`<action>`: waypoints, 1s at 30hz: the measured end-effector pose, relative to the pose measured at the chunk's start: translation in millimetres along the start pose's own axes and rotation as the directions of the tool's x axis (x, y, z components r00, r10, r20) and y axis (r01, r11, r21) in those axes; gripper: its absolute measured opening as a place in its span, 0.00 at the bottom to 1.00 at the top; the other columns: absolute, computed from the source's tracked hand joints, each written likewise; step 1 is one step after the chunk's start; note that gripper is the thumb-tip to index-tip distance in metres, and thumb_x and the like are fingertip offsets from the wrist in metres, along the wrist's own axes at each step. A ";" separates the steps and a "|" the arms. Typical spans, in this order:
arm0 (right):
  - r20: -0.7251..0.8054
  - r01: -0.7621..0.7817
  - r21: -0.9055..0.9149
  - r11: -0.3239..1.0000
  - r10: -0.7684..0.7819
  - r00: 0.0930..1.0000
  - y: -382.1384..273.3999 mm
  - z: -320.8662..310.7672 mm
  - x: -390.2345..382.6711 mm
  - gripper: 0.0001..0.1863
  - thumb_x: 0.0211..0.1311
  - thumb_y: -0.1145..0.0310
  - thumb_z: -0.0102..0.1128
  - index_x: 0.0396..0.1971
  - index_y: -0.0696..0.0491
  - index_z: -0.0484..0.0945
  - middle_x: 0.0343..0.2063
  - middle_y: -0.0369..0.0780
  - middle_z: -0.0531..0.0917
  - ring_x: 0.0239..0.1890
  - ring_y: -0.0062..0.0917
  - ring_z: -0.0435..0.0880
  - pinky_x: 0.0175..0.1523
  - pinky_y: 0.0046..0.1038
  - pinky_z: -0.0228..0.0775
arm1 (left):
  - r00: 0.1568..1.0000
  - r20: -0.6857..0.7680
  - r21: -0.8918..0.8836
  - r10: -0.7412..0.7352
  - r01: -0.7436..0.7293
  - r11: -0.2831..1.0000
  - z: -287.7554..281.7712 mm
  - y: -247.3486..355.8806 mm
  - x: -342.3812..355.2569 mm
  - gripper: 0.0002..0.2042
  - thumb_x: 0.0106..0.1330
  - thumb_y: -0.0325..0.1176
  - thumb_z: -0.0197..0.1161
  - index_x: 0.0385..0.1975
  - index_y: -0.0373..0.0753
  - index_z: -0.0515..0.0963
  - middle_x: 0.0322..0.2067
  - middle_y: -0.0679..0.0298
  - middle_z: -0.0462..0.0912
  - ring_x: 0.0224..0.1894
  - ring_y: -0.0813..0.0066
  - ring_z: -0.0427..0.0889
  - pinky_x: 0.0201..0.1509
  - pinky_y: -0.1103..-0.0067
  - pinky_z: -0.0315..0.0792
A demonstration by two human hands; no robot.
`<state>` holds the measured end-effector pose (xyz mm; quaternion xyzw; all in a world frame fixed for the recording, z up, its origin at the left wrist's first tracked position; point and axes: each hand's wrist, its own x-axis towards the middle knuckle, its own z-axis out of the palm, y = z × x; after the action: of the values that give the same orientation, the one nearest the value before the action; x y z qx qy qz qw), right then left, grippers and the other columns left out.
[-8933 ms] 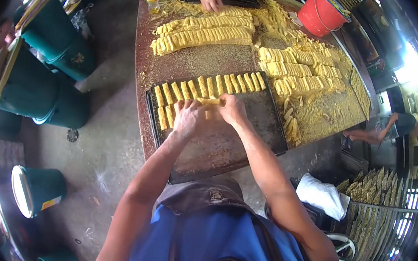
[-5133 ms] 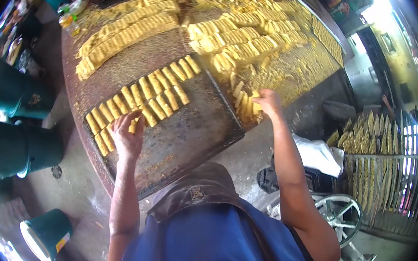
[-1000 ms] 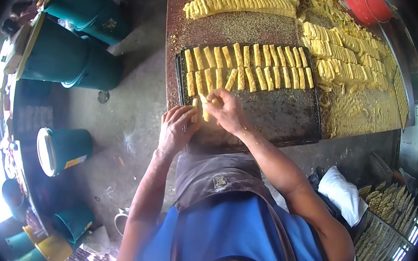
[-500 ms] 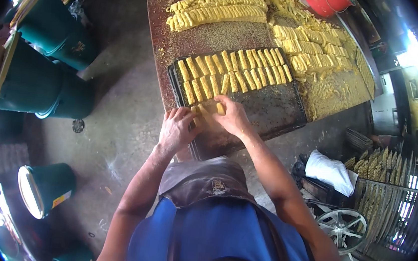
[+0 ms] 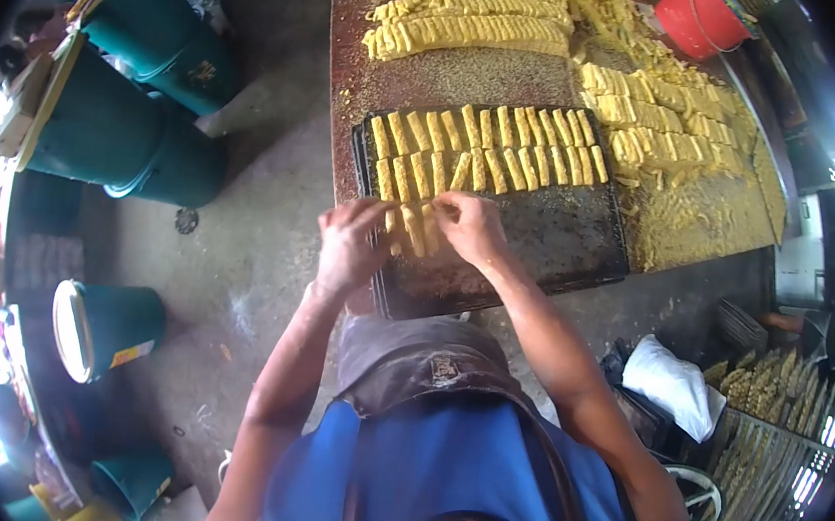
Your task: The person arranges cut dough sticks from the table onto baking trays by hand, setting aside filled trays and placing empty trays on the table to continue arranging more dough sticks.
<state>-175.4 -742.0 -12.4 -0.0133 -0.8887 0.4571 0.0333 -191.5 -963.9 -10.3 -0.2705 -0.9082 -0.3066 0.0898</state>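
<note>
Head camera view shows, nearest, the left hand (image 5: 347,246) with its fingers curled at the left end of a short row of yellow sticks (image 5: 413,230); if it holds one, I cannot tell. The right hand (image 5: 473,228) bends its fingertips to the right end of this row, and its grip is also not clear. The row lies on a dark tray (image 5: 552,223), nearer than two longer rows (image 5: 504,125). Beyond, the brown table (image 5: 445,80) carries stacked sticks (image 5: 469,36); toward its far right is a red bucket (image 5: 697,24).

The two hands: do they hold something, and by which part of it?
The left hand and right hand are at the far ends of sticks; blur hides whether either grips one.
</note>
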 end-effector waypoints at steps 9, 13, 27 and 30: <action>0.073 0.033 0.024 0.999 -0.034 0.997 8.6 -19.9 -19.2 0.09 0.58 0.70 0.64 0.38 0.54 0.84 0.38 0.44 0.87 0.38 0.35 0.87 0.46 0.33 0.80 | 0.988 0.147 -0.041 -0.050 0.056 0.998 -11.6 5.6 -4.4 0.18 0.53 0.37 0.74 0.45 0.42 0.84 0.46 0.59 0.82 0.51 0.59 0.79 0.57 0.65 0.71; 0.004 0.015 -0.071 0.997 -0.015 1.000 -1.7 -8.1 -15.9 0.11 0.59 0.67 0.64 0.40 0.55 0.85 0.35 0.49 0.86 0.37 0.39 0.87 0.43 0.36 0.79 | 0.990 0.131 -0.213 -0.055 0.082 0.974 -6.9 -2.6 -0.2 0.17 0.53 0.35 0.74 0.43 0.39 0.83 0.42 0.55 0.83 0.44 0.53 0.82 0.48 0.64 0.76; -0.635 -0.481 -0.041 0.876 0.349 0.690 217.3 -381.7 -22.9 0.16 0.60 0.67 0.69 0.47 0.54 0.83 0.39 0.41 0.87 0.39 0.25 0.86 0.48 0.25 0.78 | 0.904 0.092 -0.104 -0.417 0.425 0.899 -1.0 14.6 24.2 0.10 0.63 0.30 0.67 0.42 0.36 0.83 0.29 0.60 0.83 0.29 0.69 0.81 0.35 0.74 0.74; -0.615 -0.548 0.053 0.835 0.460 0.641 282.5 -465.7 23.3 0.14 0.60 0.64 0.67 0.44 0.53 0.84 0.35 0.42 0.88 0.39 0.28 0.86 0.47 0.28 0.77 | 0.887 -0.183 -0.008 -0.424 0.429 0.903 6.0 23.0 30.1 0.09 0.65 0.30 0.64 0.42 0.36 0.83 0.27 0.61 0.82 0.27 0.71 0.78 0.31 0.75 0.70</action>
<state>-167.4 -198.4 29.1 -0.4081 -0.8199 0.3563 0.1852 -204.2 -931.7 6.5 -0.0341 -0.9383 -0.3273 0.1064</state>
